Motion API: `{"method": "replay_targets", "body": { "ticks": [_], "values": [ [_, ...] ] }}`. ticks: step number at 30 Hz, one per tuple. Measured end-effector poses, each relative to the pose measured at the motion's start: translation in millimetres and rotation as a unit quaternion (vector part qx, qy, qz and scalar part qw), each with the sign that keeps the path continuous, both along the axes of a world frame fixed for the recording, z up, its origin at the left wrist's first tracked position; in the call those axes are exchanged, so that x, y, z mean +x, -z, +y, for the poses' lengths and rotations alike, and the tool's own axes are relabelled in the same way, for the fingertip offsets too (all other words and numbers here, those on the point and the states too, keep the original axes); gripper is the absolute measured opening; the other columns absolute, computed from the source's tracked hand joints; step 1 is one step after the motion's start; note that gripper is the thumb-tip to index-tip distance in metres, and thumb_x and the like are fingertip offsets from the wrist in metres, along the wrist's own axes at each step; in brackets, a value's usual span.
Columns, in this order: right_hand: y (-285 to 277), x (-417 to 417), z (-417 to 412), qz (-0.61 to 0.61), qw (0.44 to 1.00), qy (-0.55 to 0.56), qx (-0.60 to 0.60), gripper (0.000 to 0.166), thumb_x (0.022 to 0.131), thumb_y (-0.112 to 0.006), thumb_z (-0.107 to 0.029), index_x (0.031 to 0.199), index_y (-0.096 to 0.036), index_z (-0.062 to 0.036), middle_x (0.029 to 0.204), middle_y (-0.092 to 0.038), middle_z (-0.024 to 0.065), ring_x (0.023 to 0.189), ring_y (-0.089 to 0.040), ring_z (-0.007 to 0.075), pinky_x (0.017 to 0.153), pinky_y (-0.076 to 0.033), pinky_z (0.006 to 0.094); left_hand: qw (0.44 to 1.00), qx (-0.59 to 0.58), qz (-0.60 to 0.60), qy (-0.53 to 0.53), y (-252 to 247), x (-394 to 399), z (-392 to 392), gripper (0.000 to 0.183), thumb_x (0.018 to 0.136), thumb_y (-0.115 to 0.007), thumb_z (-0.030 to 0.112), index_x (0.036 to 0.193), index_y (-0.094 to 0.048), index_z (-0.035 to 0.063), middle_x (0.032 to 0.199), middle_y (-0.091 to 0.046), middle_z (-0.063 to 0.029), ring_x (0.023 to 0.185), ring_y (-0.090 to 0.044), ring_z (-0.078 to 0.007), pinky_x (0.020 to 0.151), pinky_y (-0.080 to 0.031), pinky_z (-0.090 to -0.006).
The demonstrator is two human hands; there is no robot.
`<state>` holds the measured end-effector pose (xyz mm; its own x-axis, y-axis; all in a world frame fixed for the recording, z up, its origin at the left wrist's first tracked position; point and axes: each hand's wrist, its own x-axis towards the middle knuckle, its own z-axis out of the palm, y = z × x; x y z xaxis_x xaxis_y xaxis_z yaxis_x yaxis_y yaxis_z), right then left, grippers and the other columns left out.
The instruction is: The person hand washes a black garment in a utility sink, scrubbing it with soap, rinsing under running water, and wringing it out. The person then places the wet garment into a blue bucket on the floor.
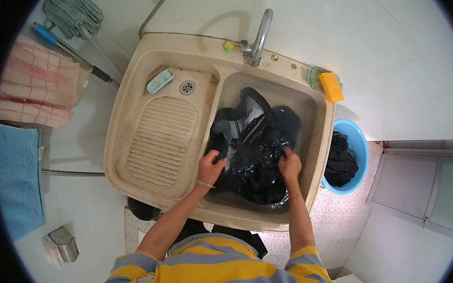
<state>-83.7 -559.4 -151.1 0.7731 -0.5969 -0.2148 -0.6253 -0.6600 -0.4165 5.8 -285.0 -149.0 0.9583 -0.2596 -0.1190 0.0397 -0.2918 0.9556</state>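
Dark wet clothing (260, 159) with grey panels lies bunched in water in the right basin (310, 107) of a beige laundry sink. My left hand (210, 168), with a thin bracelet at the wrist, pinches the clothing's edge beside the divider between the basins. On the opposite side, my right hand (290, 165) grips another part of the clothing, its fingertips partly hidden by the wet fabric. Whether both hands hold one garment or two cannot be told. Above the basin stands a chrome faucet (260, 38).
The left basin has a ribbed washboard (162, 141), a drain (187, 87) and a pale green brush (160, 81). Yellow soap (331, 87) overhangs the right rim. A blue tub (361, 161) of dark clothes stands right. Towels (16, 175) and a mop (73, 9) hang left.
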Motion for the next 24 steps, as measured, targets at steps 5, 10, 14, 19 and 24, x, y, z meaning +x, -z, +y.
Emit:
{"method": "replay_targets", "body": {
  "ticks": [5, 10, 14, 19, 24],
  "values": [
    [-75, 13, 9, -0.174, 0.972, -0.06, -0.144, 0.028, 0.076, -0.069, -0.022, 0.095, -0.058, -0.0041, 0.088, -0.063, 0.0216, 0.084, -0.062, 0.0333, 0.07, -0.048, 0.046, 0.968, -0.152, 0.117, -0.164, -64, 3, 22, 0.015, 0.08, -0.071, 0.011, 0.082, -0.058, 0.0025, 0.073, -0.051, 0.007, 0.065, -0.044, -0.0032, 0.057, -0.036, -0.0206],
    [-23, 33, 58, -0.109, 0.968, 0.07, 0.214, 0.038, 0.083, -0.067, -0.036, 0.073, -0.059, 0.0002, 0.065, -0.062, 0.0178, 0.06, -0.061, 0.034, 0.057, -0.047, 0.0412, 0.937, -0.253, 0.148, -0.189, -75, 14, 25, 0.012, 0.082, -0.07, 0.009, 0.085, -0.059, 0.0052, 0.074, -0.053, 0.0053, 0.07, -0.048, -0.0034, 0.064, -0.039, -0.0189],
    [-11, 61, 57, -0.233, 0.962, 0.121, 0.079, 0.041, 0.083, -0.066, -0.04, 0.078, -0.06, 0.0002, 0.072, -0.062, 0.0193, 0.065, -0.062, 0.0338, 0.061, -0.048, 0.0391, 0.914, -0.309, 0.203, -0.166, -59, 11, 57, 0.015, 0.081, -0.069, 0.005, 0.093, -0.059, 0.0036, 0.084, -0.058, 0.0016, 0.076, -0.053, -0.0069, 0.067, -0.043, -0.021],
    [-20, 153, 22, -0.337, 0.931, 0.024, -0.135, 0.05, 0.08, -0.067, -0.046, 0.099, -0.062, 0.0002, 0.092, -0.062, 0.0207, 0.088, -0.061, 0.0349, 0.074, -0.048, 0.0441, 0.913, -0.307, 0.259, -0.076, -81, 10, 69, 0.039, 0.078, -0.071, 0.001, 0.114, -0.056, 0.002, 0.1, -0.061, -0.0031, 0.088, -0.056, -0.0105, 0.077, -0.047, -0.024],
    [-8, 188, 26, -0.105, 0.991, -0.064, -0.05, 0.029, 0.079, -0.064, -0.034, 0.085, -0.064, -0.0058, 0.085, -0.063, 0.0183, 0.083, -0.061, 0.038, 0.071, -0.049, 0.0457, 0.948, -0.236, 0.208, 0.051, -62, 2, 85, 0.061, 0.077, -0.071, -0.002, 0.132, -0.047, 0.0028, 0.115, -0.059, -0.0057, 0.101, -0.056, -0.0128, 0.088, -0.046, -0.0261]
  ]
}}
